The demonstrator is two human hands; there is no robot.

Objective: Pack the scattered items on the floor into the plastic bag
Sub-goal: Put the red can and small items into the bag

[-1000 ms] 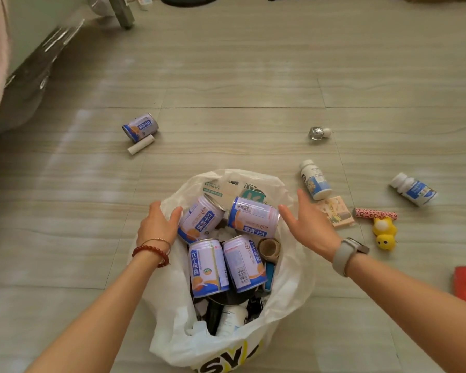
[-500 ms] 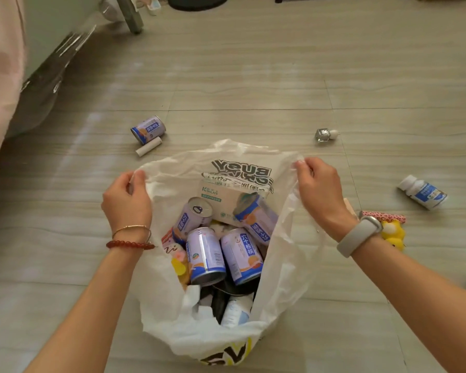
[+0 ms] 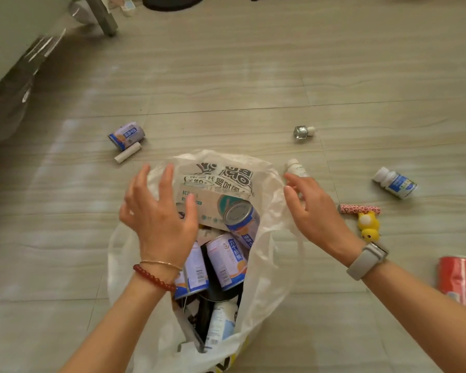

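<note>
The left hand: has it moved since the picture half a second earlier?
Yes. The left hand has let go of the bag rim and moved right, now open over the bag's mouth.

Tiled floor (image 3: 253, 76) with bag (image 3: 269, 265), bottles (image 3: 394, 182)

Thin translucent white plastic bag (image 3: 269, 267), glossy metal cans (image 3: 226, 265), matt cardboard box (image 3: 199, 203), smooth tiled floor (image 3: 226, 76)

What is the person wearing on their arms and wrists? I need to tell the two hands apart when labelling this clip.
Both forearms are bare, with no sleeves in view. The left hand has two bracelets at its wrist: a thin gold bangle and a string of dark red beads. The right hand has a watch on a pale grey band.
</note>
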